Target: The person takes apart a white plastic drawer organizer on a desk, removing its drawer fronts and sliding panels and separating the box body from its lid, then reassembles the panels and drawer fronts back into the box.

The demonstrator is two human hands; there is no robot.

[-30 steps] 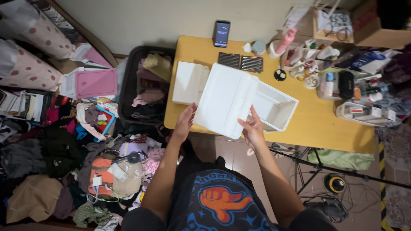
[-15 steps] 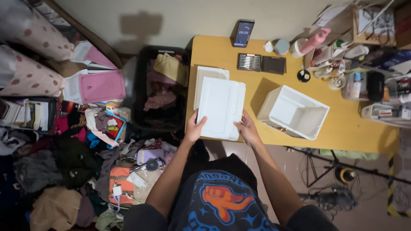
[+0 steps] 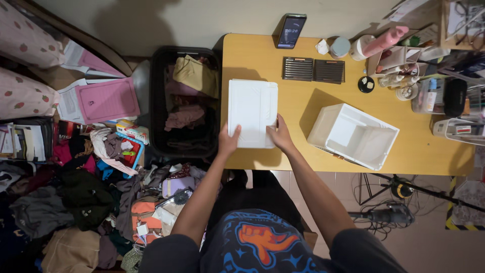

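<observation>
A flat white lid (image 3: 252, 111) lies on the yellow counter (image 3: 303, 151), close to the counter's left edge and its near edge. Both hands rest on the near end of that lid. The left hand (image 3: 229, 141) sits at the lid's near left corner, fingers spread and laid over the edge, the palm partly off the lid and over the counter's rim. The right hand (image 3: 279, 134) sits at the lid's near right corner, fingers curled against the side edge and thumb on top. Each hand is loosely closed on the lid's rim rather than gripping tight, so the lid lies between the two hands and stretches away from them toward the wall.

To the right of the lid, well apart from it, stands an open white box (image 3: 353, 135), turned at an angle, its hollow facing up. Beyond the lid, toward the wall, lie two dark ribbed trays (image 3: 313, 70) side by side, and further still a phone (image 3: 290, 30) leans at the counter's far edge. To the left of the lid, just off the counter's edge, an open black suitcase (image 3: 186, 101) holds folded clothes. Left of the suitcase lies a pink folder (image 3: 106, 98) on the floor among scattered clothing.
</observation>
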